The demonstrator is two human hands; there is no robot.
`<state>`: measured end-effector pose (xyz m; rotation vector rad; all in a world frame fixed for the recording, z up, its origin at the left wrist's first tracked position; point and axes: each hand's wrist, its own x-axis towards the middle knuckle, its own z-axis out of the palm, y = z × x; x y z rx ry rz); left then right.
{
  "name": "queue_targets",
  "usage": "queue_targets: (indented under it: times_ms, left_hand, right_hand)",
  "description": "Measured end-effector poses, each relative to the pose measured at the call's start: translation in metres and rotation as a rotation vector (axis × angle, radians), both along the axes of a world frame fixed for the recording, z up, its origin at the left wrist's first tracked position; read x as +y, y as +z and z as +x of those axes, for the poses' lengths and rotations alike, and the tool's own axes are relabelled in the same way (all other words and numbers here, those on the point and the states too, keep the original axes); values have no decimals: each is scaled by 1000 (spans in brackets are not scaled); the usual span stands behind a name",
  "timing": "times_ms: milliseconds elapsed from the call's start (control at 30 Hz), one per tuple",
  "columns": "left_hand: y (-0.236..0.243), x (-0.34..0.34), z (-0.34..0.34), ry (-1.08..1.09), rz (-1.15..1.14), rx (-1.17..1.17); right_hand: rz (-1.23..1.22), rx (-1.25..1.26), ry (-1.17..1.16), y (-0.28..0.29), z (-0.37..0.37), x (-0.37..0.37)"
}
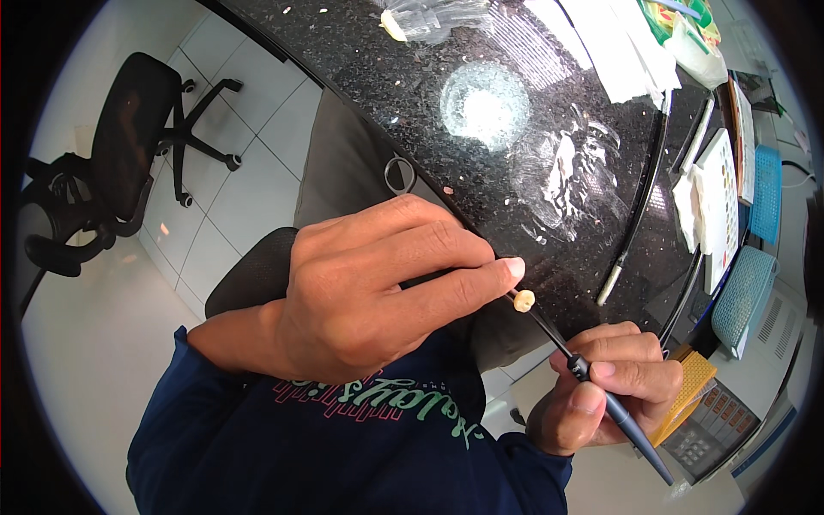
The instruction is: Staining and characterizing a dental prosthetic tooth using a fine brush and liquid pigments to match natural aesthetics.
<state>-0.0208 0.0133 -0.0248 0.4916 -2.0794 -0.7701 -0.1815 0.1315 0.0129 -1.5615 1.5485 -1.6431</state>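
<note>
My left hand (395, 287) is closed in front of my chest, thumb and fingers pinched together by a small cream-coloured tooth crown (524, 300). The crown seems to sit on a thin dark holder that is mostly hidden by my fingers. In my right hand (614, 386), lower right, is a slim brush (631, 429) with a blue-grey handle, gripped near its black collar. Its thin dark front end slants up and left to the crown; I cannot tell whether the two touch.
A black speckled worktop (378, 86) carries a bright round disc (485, 105), white smears (562, 176), a black hose (639, 206), papers (631, 60) and a white dotted board (719, 206). Blue baskets (745, 292) and a yellow basket (687, 390) stand right. An office chair (129, 133) stands left.
</note>
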Motion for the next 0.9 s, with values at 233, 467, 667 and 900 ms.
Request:
queue_targets:
  times_ms: [233, 467, 667, 900]
  left_hand:
    - [-1, 0, -1, 5, -9, 7]
    - [-2, 0, -2, 7, -15, 25]
    - [-1, -1, -1, 6, -16, 25]
    - [-2, 0, -2, 5, -21, 32]
  right_hand:
    - [-11, -2, -29, -1, 2, -1]
    - [-28, -33, -41, -2, 3, -1]
    - [-1, 21, -13, 0, 1, -1]
    - [-1, 25, -5, 0, 1, -1]
